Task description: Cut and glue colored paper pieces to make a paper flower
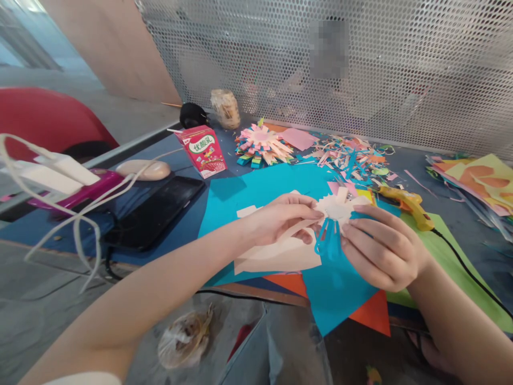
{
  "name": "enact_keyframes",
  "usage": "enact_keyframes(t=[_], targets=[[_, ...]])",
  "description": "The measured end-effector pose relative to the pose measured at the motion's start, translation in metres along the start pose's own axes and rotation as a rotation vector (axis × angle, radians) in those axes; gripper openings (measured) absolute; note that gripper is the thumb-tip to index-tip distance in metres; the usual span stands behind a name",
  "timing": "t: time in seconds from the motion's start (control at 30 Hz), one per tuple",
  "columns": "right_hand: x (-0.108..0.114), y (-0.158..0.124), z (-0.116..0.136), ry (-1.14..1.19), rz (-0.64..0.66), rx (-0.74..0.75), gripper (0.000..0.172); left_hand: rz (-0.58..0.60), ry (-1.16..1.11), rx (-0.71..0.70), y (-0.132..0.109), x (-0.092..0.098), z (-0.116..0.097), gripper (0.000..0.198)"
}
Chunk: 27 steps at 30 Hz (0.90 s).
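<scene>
The paper flower (334,210) here is a pale cream disc, pretty flat, with short stubby tabs sticking out round the rim and a bunch of bright blue strips (331,240) dangling off the lower side. Some of those look bent into loops, though they're a bit blurry. It's held up in the air near the front edge of the bench (460,222), tilted so its round face is toward the camera, with a big blue sheet (272,179) underneath.

Left hand (284,216) comes in from the front left, forearm slanting up, thumb and index pinching the disc's left rim while the other fingers curl below. Right hand (387,248) reaches in from the front right, back of the hand showing, fingers bent and bunched close together with the tips on the right rim. Can't see that thumb, it's hidden.

Cream paper (276,256) lies under the left hand by the front edge. The yellow glue gun (409,206) sits just past the right hand, its cord heading toward the right edge. A fuller multicolour flower (262,144) and a heap of scraps (352,158) are back by the far edge.
</scene>
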State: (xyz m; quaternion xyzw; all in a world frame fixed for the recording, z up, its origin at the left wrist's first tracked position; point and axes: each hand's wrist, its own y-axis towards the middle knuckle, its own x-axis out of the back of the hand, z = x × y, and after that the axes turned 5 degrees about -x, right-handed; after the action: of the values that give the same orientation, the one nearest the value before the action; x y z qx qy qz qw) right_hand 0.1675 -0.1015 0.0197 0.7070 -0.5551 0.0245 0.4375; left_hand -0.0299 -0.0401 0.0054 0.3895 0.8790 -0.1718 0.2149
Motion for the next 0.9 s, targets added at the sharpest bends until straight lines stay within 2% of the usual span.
enact_keyframes(t=[0.27,0.57,0.77,0.83,0.9], targets=[[0.001,-0.005,0.001,0.075,0.012,-0.042,0.012,0.018,0.031,-0.049,0.0,0.0,0.001,0.017],[0.0,-0.001,0.001,0.084,0.046,-0.075,0.017,0.039,0.115,-0.069,0.001,0.001,0.002,0.024],[0.001,-0.003,0.0,0.076,0.017,-0.054,0.015,0.015,0.083,0.011,0.0,0.005,0.002,0.028],[-0.001,-0.008,0.0,0.084,-0.023,-0.117,0.014,0.039,0.049,0.041,0.001,0.009,0.0,0.04],[-0.005,-0.012,0.0,0.168,-0.072,-0.306,0.015,0.017,0.022,0.052,0.003,0.012,-0.003,0.046]])
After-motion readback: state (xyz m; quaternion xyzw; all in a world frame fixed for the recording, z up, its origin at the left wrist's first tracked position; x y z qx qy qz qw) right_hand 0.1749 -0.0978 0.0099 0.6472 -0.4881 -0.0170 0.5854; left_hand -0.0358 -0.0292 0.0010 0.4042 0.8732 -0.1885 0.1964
